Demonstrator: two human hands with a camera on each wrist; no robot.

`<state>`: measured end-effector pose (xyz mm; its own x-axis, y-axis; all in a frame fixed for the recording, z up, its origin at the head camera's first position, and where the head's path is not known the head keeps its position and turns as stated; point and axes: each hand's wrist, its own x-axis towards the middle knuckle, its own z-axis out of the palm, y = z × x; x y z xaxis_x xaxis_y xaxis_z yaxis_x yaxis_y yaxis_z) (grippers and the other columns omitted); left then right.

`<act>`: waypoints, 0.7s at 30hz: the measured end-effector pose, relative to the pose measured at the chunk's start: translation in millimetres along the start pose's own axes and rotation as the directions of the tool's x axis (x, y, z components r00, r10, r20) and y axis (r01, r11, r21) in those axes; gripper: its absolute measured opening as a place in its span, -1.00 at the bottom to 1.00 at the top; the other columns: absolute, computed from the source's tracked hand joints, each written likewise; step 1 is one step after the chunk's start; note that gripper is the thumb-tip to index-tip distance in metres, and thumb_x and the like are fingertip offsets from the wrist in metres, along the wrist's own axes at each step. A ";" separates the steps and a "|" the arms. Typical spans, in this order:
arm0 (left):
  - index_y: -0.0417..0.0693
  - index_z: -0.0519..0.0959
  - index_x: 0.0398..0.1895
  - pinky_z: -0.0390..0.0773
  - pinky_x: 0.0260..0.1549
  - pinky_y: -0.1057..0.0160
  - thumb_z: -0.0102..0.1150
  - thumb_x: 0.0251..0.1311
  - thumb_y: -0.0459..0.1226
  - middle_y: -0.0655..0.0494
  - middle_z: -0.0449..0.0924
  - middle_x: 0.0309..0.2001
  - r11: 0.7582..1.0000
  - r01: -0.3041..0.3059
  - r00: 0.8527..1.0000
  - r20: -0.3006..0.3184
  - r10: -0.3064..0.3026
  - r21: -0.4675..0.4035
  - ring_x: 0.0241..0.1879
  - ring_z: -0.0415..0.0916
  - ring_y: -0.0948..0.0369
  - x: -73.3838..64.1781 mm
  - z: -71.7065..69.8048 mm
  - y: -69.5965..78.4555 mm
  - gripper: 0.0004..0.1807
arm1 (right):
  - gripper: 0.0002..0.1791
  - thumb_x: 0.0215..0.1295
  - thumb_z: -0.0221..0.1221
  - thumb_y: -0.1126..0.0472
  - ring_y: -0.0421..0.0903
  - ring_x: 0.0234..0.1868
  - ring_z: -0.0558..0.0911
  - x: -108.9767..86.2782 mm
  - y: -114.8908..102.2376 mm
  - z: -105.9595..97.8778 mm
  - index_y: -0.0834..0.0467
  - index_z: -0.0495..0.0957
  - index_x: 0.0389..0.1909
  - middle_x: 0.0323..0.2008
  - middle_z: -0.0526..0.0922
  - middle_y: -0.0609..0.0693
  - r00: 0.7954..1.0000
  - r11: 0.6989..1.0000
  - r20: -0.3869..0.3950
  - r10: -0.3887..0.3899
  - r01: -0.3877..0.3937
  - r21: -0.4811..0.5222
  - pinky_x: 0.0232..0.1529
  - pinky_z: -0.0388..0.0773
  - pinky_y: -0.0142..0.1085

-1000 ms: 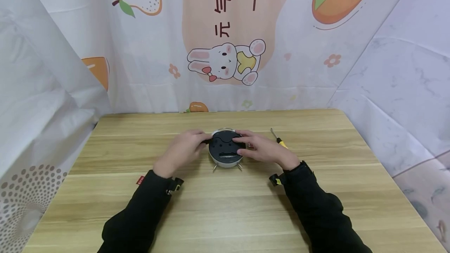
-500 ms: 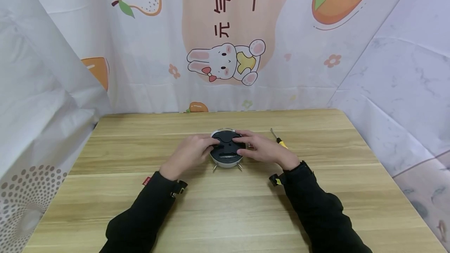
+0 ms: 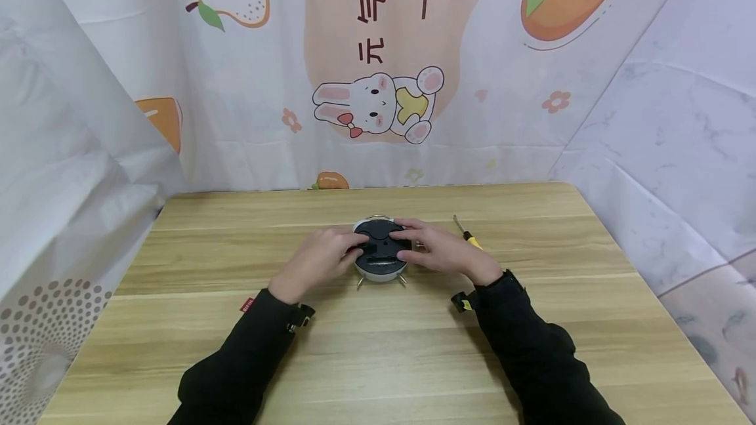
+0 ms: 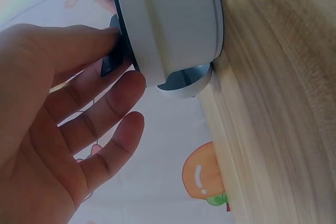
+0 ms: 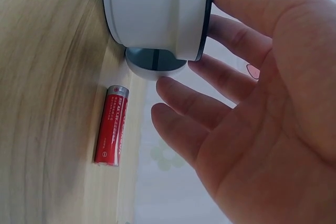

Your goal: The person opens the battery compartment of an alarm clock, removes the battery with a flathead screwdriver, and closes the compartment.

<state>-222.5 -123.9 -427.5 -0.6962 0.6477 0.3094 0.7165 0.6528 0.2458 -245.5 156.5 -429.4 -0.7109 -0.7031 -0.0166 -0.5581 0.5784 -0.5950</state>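
A round alarm clock (image 3: pixel 382 246) lies face down on the table, its black back upward and its white casing (image 4: pixel 168 24) seen side-on in the left wrist view. Two short metal legs point toward me. My left hand (image 3: pixel 321 251) pinches a small flat black piece, apparently a battery cover (image 4: pixel 112 61), against the left part of the back. From the other side my right hand (image 3: pixel 443 248) rests its fingertips on the clock's back and edge, fingers loosely extended. Its thumb touches the back near an oblong slot.
Beside the clock lies a red AA battery (image 5: pixel 112 127), covered by my right hand in the head view. A screwdriver (image 3: pixel 470 237) with a yellow and black handle lies right of the clock. A printed curtain (image 3: pixel 254 117) hangs behind the wooden table (image 3: pixel 378 359).
My left hand has moved right from the clock's left edge onto its back, bringing the black piece with it. The right hand and clock stay in place.
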 end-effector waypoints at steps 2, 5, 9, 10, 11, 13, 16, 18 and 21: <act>-0.13 0.71 0.06 0.65 -0.20 0.17 0.29 0.35 -0.30 0.02 0.74 -0.12 1.000 0.003 1.000 -0.002 -0.003 -0.008 -0.20 0.69 0.19 0.1 0.0 0.6 -0.74 | -0.43 0.51 0.16 0.00 0.10 0.46 0.31 0.0 -0.3 0.0 0.17 0.43 0.42 0.54 0.17 0.15 1.000 1.000 0.000 0.002 -0.002 -0.006 0.21 0.49 -0.06; -0.12 0.72 0.06 0.65 -0.17 0.16 0.29 0.36 -0.28 0.02 0.74 -0.11 1.000 -0.002 1.000 -0.010 0.002 -0.011 -0.18 0.70 0.19 0.5 0.0 1.5 -0.74 | -0.43 0.52 0.15 -0.01 0.10 0.46 0.32 -0.6 -1.5 -0.5 0.16 0.43 0.42 0.54 0.16 0.14 1.000 1.000 0.001 0.005 -0.005 -0.012 0.21 0.49 -0.06; -0.11 0.72 0.06 0.65 -0.18 0.17 0.31 0.35 -0.26 0.02 0.75 -0.12 1.000 -0.030 0.999 -0.039 0.030 -0.007 -0.18 0.70 0.20 1.3 -0.4 3.3 -0.74 | -0.43 0.52 0.15 -0.01 0.10 0.45 0.32 -0.6 -2.4 -0.8 0.16 0.43 0.42 0.54 0.16 0.14 1.000 1.000 0.003 0.010 -0.010 -0.015 0.20 0.50 -0.06; -0.10 0.72 0.05 0.65 -0.21 0.18 0.32 0.34 -0.26 0.03 0.75 -0.14 0.999 -0.037 0.998 -0.048 0.036 -0.010 -0.21 0.70 0.21 1.5 -0.7 3.8 -0.74 | -0.43 0.52 0.15 -0.01 0.10 0.45 0.33 -0.4 -2.2 -0.7 0.16 0.43 0.42 0.54 0.16 0.15 1.000 1.000 0.003 0.010 -0.010 -0.015 0.20 0.50 -0.07; -0.10 0.73 0.05 0.65 -0.24 0.19 0.33 0.34 -0.26 0.04 0.75 -0.15 0.999 -0.043 0.997 -0.058 0.043 -0.011 -0.23 0.69 0.23 1.7 -0.7 4.3 -0.74 | -0.43 0.52 0.15 -0.01 0.10 0.45 0.33 -0.1 -2.1 -0.6 0.17 0.43 0.42 0.54 0.16 0.15 1.000 1.000 0.003 0.009 -0.009 -0.015 0.20 0.50 -0.07; -0.09 0.73 0.03 0.64 -0.25 0.22 0.35 0.31 -0.27 0.05 0.75 -0.17 0.998 -0.061 0.995 -0.077 0.060 -0.012 -0.25 0.68 0.25 2.5 -0.4 5.2 -0.74 | -0.44 0.51 0.16 0.01 0.09 0.45 0.33 0.2 -1.7 -0.4 0.17 0.44 0.42 0.54 0.17 0.15 1.000 1.000 0.002 0.006 -0.006 -0.013 0.20 0.50 -0.07; -0.08 0.74 0.01 0.64 -0.24 0.23 0.38 0.28 -0.29 0.08 0.74 -0.20 0.996 -0.088 0.991 -0.097 0.088 -0.001 -0.25 0.67 0.26 3.7 1.3 6.4 -0.75 | -0.47 0.51 0.18 0.03 0.10 0.42 0.36 0.2 -1.7 -0.5 0.17 0.48 0.38 0.52 0.20 0.17 1.000 1.000 -0.016 -0.015 0.015 -0.023 0.17 0.52 -0.08; -0.08 0.75 -0.01 0.64 -0.19 0.23 0.39 0.27 -0.30 0.09 0.74 -0.20 0.994 -0.105 0.989 -0.105 0.105 0.006 -0.22 0.68 0.26 4.3 3.0 7.3 -0.76 | -0.52 0.49 0.20 0.05 0.11 0.40 0.39 0.3 -1.7 -0.2 0.15 0.54 0.32 0.49 0.24 0.18 0.998 0.998 -0.041 -0.047 0.045 -0.044 0.12 0.54 -0.10; -0.08 0.76 -0.03 0.64 -0.15 0.21 0.41 0.25 -0.30 0.11 0.75 -0.21 0.992 -0.128 0.984 -0.120 0.129 0.016 -0.22 0.68 0.25 5.6 5.9 9.2 -0.76 | -0.63 0.45 0.24 0.06 0.10 0.35 0.44 1.2 -1.6 0.8 0.08 0.64 0.19 0.43 0.35 0.17 0.989 0.991 -0.092 -0.112 0.104 -0.088 0.02 0.56 -0.14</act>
<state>-220.1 -112.0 -428.9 -0.5874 0.6748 0.4468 0.7992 0.5706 0.1889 -245.1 154.4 -429.1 -0.6803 -0.7224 0.1241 -0.6645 0.5365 -0.5202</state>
